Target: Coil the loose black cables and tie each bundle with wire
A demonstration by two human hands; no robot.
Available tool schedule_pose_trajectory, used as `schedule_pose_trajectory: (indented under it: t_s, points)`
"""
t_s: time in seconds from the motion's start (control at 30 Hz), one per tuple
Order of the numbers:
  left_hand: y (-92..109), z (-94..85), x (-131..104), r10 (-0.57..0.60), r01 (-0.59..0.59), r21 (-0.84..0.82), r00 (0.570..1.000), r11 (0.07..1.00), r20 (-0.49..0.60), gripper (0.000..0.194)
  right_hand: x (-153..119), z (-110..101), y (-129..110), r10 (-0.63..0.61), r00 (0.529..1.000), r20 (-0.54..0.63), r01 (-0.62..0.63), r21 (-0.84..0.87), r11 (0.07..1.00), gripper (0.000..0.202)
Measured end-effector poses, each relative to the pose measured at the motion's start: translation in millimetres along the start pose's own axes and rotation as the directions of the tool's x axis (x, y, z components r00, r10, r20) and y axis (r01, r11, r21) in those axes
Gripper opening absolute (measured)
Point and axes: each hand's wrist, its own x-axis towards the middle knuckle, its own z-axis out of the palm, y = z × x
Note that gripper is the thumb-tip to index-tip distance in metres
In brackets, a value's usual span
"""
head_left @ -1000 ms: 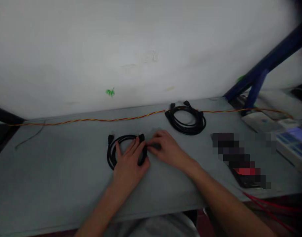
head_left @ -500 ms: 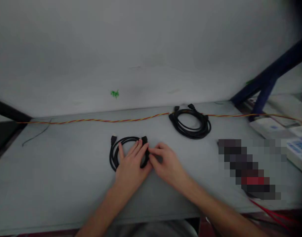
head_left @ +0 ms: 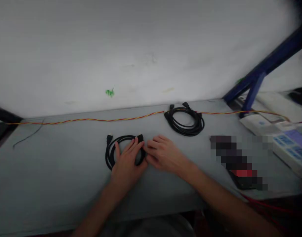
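Observation:
A coiled black cable [head_left: 108, 158] lies on the grey tabletop, one plug pointing up at its left and a second plug at its upper right. My left hand [head_left: 127, 168] rests over the coil, its fingers and thumb gripping the right side near that second plug. From the right, my right hand [head_left: 163, 154] meets the same side of the coil with thumb and fingertips pinched together. Whatever sits between those fingertips is too small or hidden to make out. Behind and to the right lies another coiled black cable [head_left: 186, 133], apart from both hands.
A twisted red and yellow wire [head_left: 91, 119] runs across the back of the table [head_left: 54, 177], passing the second coil. At right are a blurred-out dark object [head_left: 242, 184], white boxes [head_left: 286, 148] and a blue metal brace [head_left: 252, 85]. A pale wall [head_left: 141, 49] stands behind.
The view has shifted slightly. My right hand's fingers have curled in closer together beside the coil. The left hand keeps its grip, and both coils stay in place.

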Motion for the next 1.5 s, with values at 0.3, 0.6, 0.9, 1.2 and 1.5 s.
schedule_pose_trajectory:
  t_s: [0.3,0.6,0.9,1.2,1.5]
  points:
    - [-1.0,1.9,-0.9,-0.022,0.019,-0.063,0.999,0.998,-0.046,0.055,7.4,-7.3,8.9,-0.105,0.989,0.104,0.116,-0.1,0.988,0.02]
    - [2.9,0.2,-1.3,-0.083,0.074,-0.124,0.994,0.989,-0.068,0.065,-5.7,7.4,28.7,-0.083,0.992,-0.098,0.103,0.222,0.97,0.03]
    - [-3.5,9.4,-1.2,-0.071,0.06,-0.156,0.995,0.986,-0.066,0.071,-6.4,12.2,9.8,0.08,0.987,-0.139,-0.039,0.278,0.96,0.028]
    - [5.2,29.2,-1.5,-0.077,0.027,-0.439,0.992,0.898,-0.096,0.101,2.7,16.8,-7.0,0.335,0.929,-0.157,-0.277,0.305,0.911,0.018]
    - [-11.2,8.0,-0.6,0.035,-0.049,-0.383,0.998,0.922,-0.043,0.084,8.1,28.9,-3.6,0.375,0.894,-0.244,-0.301,0.29,0.908,0.018]
